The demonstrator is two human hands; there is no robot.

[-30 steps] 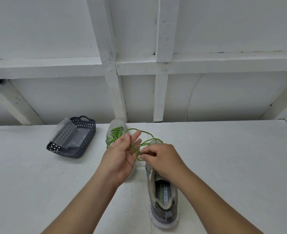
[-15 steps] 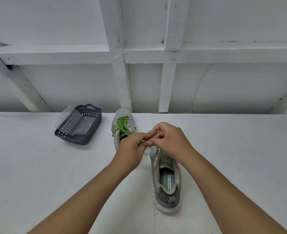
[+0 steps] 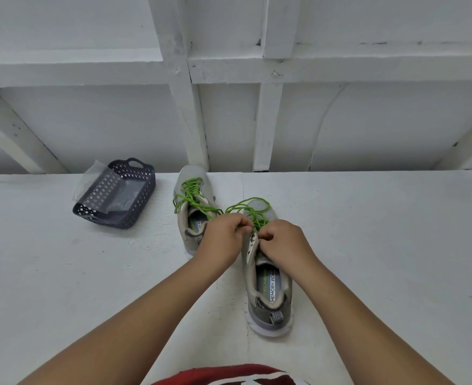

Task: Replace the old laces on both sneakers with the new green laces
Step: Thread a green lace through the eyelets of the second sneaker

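At the left, a dark perforated basket (image 3: 123, 201) was seen on the white table (image 3: 382, 245), with clear plastic sheeting (image 3: 101, 182) lying in it and over its rim. Next, the far sneaker (image 3: 194, 201) was found threaded with its green lace (image 3: 190, 194). The near sneaker's green lace (image 3: 247, 209) was pinched by the left hand (image 3: 225, 236) and the right hand (image 3: 285, 241), above the near sneaker (image 3: 269, 290).
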